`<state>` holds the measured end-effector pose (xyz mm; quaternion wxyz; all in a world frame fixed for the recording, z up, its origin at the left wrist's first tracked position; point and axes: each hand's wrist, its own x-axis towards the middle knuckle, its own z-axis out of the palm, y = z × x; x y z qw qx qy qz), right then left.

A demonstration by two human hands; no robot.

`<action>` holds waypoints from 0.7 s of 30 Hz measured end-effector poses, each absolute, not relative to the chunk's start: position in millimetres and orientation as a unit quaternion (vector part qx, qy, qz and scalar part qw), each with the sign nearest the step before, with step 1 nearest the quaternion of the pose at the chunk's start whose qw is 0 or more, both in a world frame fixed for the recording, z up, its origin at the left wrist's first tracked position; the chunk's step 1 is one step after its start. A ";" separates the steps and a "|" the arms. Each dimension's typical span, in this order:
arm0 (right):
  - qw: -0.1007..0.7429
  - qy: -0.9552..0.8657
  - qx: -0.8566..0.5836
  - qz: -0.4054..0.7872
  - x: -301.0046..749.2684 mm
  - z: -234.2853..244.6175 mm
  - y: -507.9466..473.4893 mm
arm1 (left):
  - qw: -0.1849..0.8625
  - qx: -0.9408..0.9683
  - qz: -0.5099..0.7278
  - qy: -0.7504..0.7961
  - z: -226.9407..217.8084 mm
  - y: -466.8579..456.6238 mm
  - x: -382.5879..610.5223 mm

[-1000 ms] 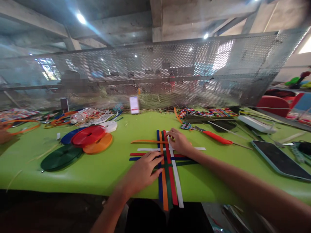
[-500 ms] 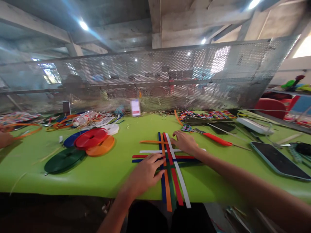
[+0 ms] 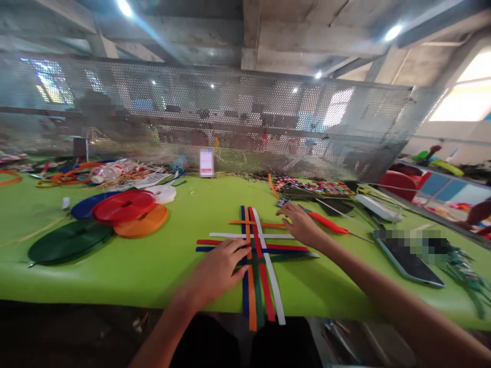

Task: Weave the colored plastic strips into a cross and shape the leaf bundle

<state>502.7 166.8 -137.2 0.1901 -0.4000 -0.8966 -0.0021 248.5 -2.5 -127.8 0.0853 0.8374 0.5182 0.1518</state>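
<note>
Blue crosswise strip (image 3: 206,249), partly out of sight beneath the left hand (image 3: 219,263).

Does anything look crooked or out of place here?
Slightly: the white lengthwise strip slants away from the blue lengthwise strip, and the orange crosswise strip starts further right than the white crosswise strip, which looks uneven.

Left hand (image 3: 218,267) and right hand (image 3: 301,225) face palm-down, loosely bent.
</note>
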 end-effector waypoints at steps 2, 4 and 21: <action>0.199 -0.911 -0.361 0.016 490.6 -135.5 161.5 | 0.082 0.837 0.155 0.518 -128.0 -2.5 248.6; 0.201 -0.923 -0.325 0.035 478.5 -135.9 155.6 | 0.077 0.838 0.156 0.517 -128.6 -2.1 248.0; 0.208 -0.905 -0.369 0.042 517.0 -150.3 139.2 | 0.070 0.833 0.189 0.515 -133.9 -3.2 244.7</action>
